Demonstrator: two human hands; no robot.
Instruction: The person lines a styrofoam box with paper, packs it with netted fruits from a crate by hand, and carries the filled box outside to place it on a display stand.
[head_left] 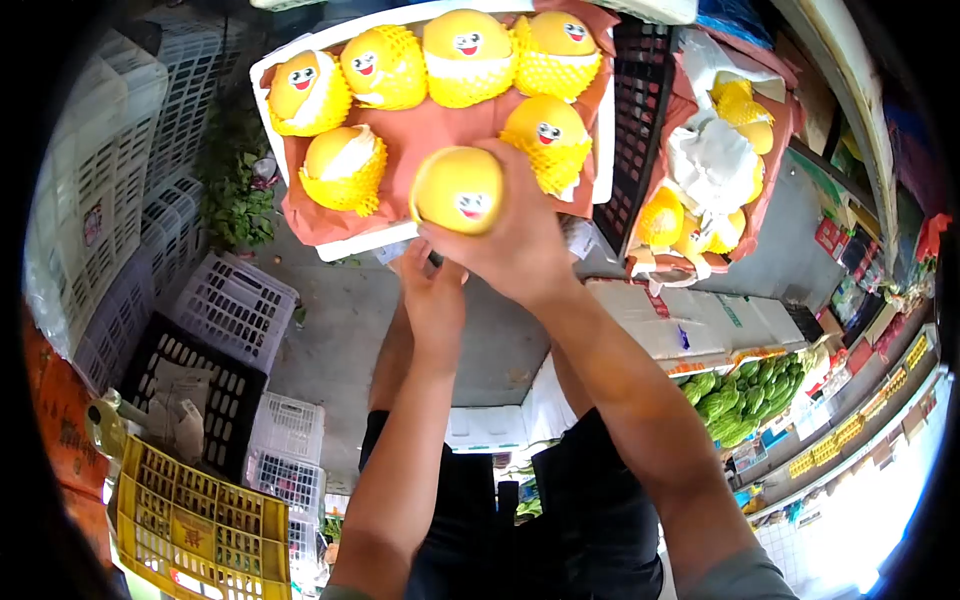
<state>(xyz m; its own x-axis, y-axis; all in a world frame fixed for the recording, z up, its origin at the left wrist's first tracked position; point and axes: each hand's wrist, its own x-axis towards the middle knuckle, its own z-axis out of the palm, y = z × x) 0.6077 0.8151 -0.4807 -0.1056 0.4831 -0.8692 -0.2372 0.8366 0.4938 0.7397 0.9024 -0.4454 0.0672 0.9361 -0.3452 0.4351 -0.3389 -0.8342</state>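
My right hand (515, 240) is wrapped around a round yellow fruit (450, 190) with a smiling-face sticker, held over the front part of a white-rimmed box (350, 243). No net shows on this fruit. Just below it, my left hand (433, 290) is closed, its fingertips close to the underside of my right hand. A small dark spot shows between those fingers, too small to name. Several similar fruits (467, 45) in yellow foam nets sit on reddish-brown paper (415, 140) in the box, most with face stickers turned up.
Right of the box, a dark crate wall (640, 110) stands beside another paper-lined box with yellow fruits (660, 220) and white wrapping (710, 165). White crates (235, 305), a black crate (235, 390) and a yellow crate (200, 520) line the left. Green produce (750, 395) lies at right.
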